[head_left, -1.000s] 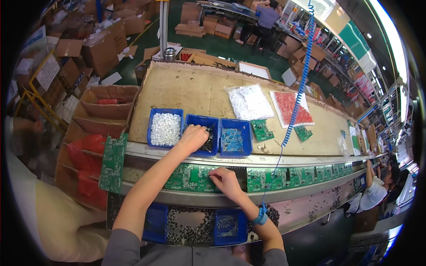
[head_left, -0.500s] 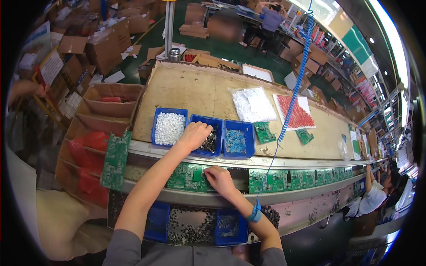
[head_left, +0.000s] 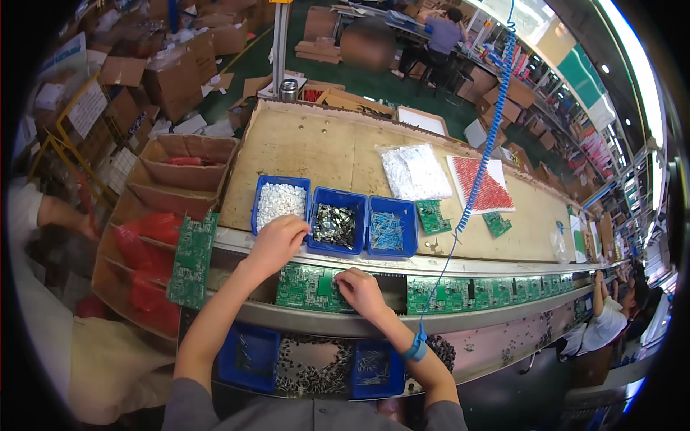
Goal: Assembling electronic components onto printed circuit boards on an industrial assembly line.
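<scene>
My left hand [head_left: 279, 243] hovers by the near edge of the blue bins, its fingertips pinched together. Whatever they hold is too small to make out. Around it stand a bin of small white parts [head_left: 281, 203], a bin of dark metal-legged components [head_left: 334, 225] and a bin of light-blue thin-leaded components [head_left: 387, 233]. My right hand [head_left: 361, 293] is closed at the right part of a green circuit board [head_left: 300, 287] lying in the rail. Its fingertips are drawn together over the board, and anything between them is hidden. A blue wrist strap [head_left: 416, 348] circles my right wrist.
More circuit boards [head_left: 496, 290] line the rail to the right; another board [head_left: 192, 251] lies across its left end. A coiled blue cord [head_left: 490, 133] hangs down to the strap. Below are bins [head_left: 248, 357] and loose components [head_left: 314, 365]. People stand at left and right.
My left hand has come out of the bin of dark components, moving left and toward me. My right hand stays at the circuit board. The person at left has shifted.
</scene>
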A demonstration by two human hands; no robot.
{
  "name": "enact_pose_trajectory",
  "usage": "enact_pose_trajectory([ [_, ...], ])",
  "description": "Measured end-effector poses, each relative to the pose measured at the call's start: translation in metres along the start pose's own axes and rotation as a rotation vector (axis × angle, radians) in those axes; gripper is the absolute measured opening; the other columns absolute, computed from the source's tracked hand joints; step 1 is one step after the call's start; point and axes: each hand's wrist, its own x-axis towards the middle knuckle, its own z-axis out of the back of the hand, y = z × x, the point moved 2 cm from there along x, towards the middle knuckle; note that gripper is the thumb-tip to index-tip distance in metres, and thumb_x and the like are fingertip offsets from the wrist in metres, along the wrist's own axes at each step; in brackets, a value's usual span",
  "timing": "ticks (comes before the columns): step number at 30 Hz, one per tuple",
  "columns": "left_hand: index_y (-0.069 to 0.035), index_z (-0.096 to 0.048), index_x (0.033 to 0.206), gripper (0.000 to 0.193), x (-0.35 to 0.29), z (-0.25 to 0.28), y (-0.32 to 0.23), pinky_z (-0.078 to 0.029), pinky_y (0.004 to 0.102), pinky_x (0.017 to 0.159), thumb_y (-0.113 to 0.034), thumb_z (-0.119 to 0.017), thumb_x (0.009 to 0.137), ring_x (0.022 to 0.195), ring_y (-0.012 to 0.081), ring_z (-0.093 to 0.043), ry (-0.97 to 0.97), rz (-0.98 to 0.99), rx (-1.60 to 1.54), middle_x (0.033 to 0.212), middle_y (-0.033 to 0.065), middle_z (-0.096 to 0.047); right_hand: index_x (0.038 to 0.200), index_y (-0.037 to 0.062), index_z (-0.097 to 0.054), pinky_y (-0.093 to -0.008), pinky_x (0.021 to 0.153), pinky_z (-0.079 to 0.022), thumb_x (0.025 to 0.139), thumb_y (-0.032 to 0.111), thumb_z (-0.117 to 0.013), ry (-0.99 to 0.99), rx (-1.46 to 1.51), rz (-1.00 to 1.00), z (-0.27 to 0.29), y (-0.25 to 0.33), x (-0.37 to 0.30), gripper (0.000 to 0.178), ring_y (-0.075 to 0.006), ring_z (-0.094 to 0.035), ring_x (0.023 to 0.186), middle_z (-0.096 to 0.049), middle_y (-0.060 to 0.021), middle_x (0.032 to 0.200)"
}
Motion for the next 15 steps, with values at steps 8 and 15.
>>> enact_pose_trajectory([
  [8,0.000,-0.066,0.090,0.011,-0.074,-0.010,-0.010,-0.049,0.0329,0.064,-0.001,-0.062,0.080,0.074,0.0285,-0.063,0.193,0.144,-0.230,0.083,0.0131,-0.064,0.087,0.0042,-0.066,-0.0365,0.058,-0.052,0.078,0.003,-0.062,0.027,-0.014,-0.014,0.000,0.005,0.000,0.010,-0.0302,-0.063,0.066,-0.064,-0.0114,0.082],
  [15,0.002,-0.063,0.090,0.011,-0.095,-0.026,-0.008,-0.049,0.0327,0.061,-0.003,-0.063,0.081,0.066,0.0230,-0.063,0.223,0.395,-0.343,0.080,0.0141,-0.064,0.085,0.0018,-0.066,-0.0327,0.056,-0.051,0.078,0.001,-0.064,-0.017,0.008,-0.022,-0.003,0.004,-0.002,0.008,-0.0267,-0.064,0.063,-0.064,-0.0113,0.078],
])
